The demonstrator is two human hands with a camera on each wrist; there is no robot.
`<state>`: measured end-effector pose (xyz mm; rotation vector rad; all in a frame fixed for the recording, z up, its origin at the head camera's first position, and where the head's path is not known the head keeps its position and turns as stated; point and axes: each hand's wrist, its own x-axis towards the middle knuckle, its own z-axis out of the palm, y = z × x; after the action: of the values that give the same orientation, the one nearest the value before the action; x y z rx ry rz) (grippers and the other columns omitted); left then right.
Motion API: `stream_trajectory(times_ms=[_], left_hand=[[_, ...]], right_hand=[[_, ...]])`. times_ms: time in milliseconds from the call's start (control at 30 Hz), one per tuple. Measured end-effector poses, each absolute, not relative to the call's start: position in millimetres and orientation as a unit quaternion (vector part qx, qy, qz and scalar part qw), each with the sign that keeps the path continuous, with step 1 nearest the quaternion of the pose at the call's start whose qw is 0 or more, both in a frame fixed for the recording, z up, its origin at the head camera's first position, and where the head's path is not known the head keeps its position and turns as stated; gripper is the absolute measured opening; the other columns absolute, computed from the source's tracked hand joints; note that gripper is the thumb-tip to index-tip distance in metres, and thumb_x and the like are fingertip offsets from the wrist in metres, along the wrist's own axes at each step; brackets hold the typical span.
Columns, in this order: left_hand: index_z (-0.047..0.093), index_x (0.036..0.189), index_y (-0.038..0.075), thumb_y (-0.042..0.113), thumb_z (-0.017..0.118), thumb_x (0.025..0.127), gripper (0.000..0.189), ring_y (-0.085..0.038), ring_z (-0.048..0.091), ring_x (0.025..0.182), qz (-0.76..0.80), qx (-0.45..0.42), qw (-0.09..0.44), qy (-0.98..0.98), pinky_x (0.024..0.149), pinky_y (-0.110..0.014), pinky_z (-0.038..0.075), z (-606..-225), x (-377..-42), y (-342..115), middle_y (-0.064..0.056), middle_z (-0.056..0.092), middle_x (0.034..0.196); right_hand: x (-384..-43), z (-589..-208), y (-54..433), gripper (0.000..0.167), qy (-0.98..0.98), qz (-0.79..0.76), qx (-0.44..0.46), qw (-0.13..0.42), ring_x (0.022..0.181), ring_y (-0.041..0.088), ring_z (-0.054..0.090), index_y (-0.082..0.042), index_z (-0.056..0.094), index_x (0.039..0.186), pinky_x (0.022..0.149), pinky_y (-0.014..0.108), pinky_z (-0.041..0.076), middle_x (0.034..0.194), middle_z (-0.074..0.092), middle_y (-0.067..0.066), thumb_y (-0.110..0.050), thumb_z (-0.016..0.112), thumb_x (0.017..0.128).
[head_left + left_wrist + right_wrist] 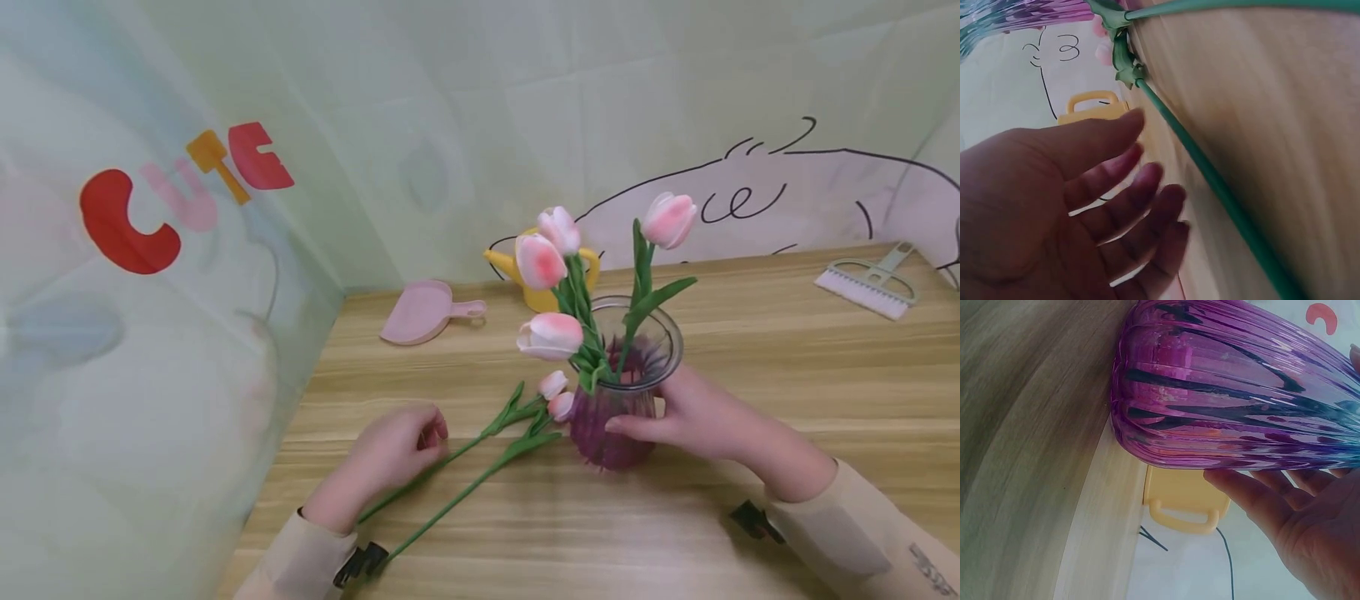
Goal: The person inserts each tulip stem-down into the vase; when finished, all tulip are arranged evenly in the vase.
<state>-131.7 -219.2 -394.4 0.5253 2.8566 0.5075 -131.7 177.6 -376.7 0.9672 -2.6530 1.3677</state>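
Observation:
My right hand (701, 417) grips the side of a ribbed glass vase (611, 433), purple below and clear grey at the rim. Its thumb lies across the front; the right wrist view shows the fingers along the vase's purple wall (1229, 400). Several pink-and-white tulips (551, 337) stand in the vase, leaning to both sides. Two more tulips (553, 385) lie on the table, blooms beside the vase and stems toward me. Close over one green stem (1210, 175) is my left hand (397, 450), fingers loosely bent, with nothing in its grasp.
Behind the vase stands a yellow watering can (536, 296). A pink dustpan (420, 312) lies at the back left of the wooden table (337, 358), and a small brush (866, 287) at the back right. Printed cloth (450, 100) hangs along the back and left edges.

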Motion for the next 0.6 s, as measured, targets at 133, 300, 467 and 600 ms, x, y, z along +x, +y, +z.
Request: stream_trajectory(times_ms=[133,300,467,600], left_hand=[[0.064,0.087,0.023,0.025,0.082,0.089,0.018,-0.007,0.052,0.068,0.166,0.152,0.142,0.964,0.063,-0.027,0.045,-399,-128,-224,0.010,0.057,0.076],[0.064,0.087,0.022,0.021,0.081,0.090,0.018,-0.009,0.052,0.067,0.166,0.144,0.155,0.963,0.062,-0.028,0.045,-403,-125,-225,0.009,0.057,0.075],[0.062,0.085,0.021,0.019,0.078,0.093,0.017,-0.009,0.050,0.067,0.147,0.150,0.139,0.968,0.063,-0.029,0.044,-404,-121,-222,0.009,0.055,0.074],[0.061,0.085,0.021,0.019,0.076,0.094,0.018,-0.009,0.050,0.067,0.131,0.149,0.123,0.972,0.064,-0.031,0.044,-404,-119,-221,0.009,0.055,0.075]], right_hand=[[-132,-376,177,0.064,-0.845,0.435,0.310,0.006,0.123,0.020,0.063,-0.018,0.050,0.137,0.102,0.053,0.053,0.127,0.067,-0.005,-0.033,0.086,0.086],[-133,-377,178,0.063,-0.845,0.440,0.305,-0.004,0.123,0.021,0.063,-0.019,0.049,0.136,0.103,0.054,0.053,0.127,0.067,-0.006,-0.034,0.085,0.087],[-133,-377,178,0.063,-0.851,0.431,0.299,-0.003,0.121,0.017,0.064,-0.019,0.050,0.135,0.101,0.050,0.054,0.124,0.067,-0.007,-0.037,0.085,0.086],[-132,-376,177,0.063,-0.853,0.431,0.296,-0.004,0.121,0.019,0.064,-0.018,0.050,0.135,0.100,0.050,0.054,0.123,0.068,-0.005,-0.039,0.085,0.086]])
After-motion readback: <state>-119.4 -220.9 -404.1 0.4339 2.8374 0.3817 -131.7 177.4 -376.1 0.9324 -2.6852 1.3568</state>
